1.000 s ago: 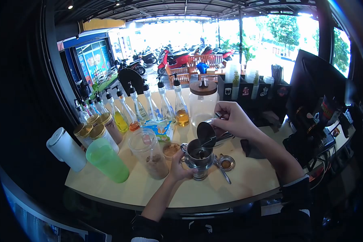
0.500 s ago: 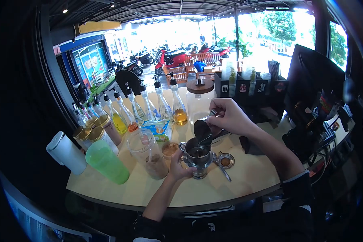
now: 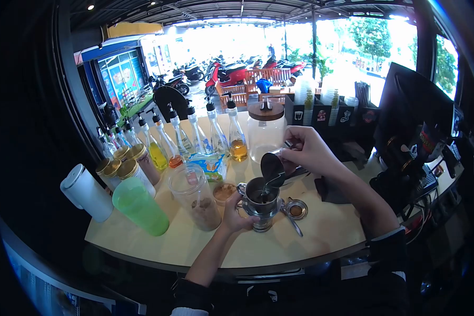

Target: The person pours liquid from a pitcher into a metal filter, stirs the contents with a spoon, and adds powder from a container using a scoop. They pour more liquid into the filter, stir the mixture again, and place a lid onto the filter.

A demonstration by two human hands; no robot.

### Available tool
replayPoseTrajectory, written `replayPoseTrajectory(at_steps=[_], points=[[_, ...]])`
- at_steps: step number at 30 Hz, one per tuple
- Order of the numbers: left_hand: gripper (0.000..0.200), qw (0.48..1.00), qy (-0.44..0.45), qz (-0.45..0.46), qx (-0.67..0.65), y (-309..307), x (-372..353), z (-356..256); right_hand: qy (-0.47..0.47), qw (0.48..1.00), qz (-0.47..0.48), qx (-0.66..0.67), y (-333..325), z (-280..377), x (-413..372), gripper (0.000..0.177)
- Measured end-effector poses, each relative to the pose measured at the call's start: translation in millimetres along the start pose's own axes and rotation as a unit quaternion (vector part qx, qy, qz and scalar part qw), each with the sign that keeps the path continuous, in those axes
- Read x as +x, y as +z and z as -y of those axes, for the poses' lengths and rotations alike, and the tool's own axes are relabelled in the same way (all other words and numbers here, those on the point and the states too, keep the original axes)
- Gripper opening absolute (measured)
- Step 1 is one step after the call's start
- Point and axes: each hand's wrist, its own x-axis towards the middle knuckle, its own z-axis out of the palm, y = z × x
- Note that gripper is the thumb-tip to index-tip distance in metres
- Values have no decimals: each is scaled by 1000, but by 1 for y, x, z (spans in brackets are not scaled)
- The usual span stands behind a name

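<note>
While my right hand [image 3: 309, 154] pinches the pitcher [image 3: 272, 169] by its handle, thumb and fingers closed, I hold it tilted above the metal filter [image 3: 263, 198], and a thin stream runs from its lip into the filter's open top. My left hand [image 3: 235, 217] has its grip curved around the filter's left and near sides, fingers spread only as wide as its body. The filter stands upright near the middle of the tabletop [image 3: 310, 250].

Just right of it lie the strainer [image 3: 296, 210] and a spoon [image 3: 296, 227]. To its left are the bowl [image 3: 225, 191] and the clear tub [image 3: 193, 195], both with brown contents, then the green cup [image 3: 140, 208] and the white jug [image 3: 86, 193]. On the far side stand the jar [image 3: 265, 138] and a row of pump bottles [image 3: 238, 148].
</note>
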Motion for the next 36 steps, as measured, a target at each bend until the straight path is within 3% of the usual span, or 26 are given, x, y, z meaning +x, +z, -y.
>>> replayPoseTrajectory(at_steps=[15,20,36], points=[[84,1000,-2,2,0,1,0,0,42,999,-14,24,5,1,4,19],[84,1000,3,-2,2,1,0,-3,9,999,2,-52,7,-3,13,16],[85,1000,-2,5,-1,1,1,-2,9,1000,-21,-8,1,1,6,20]])
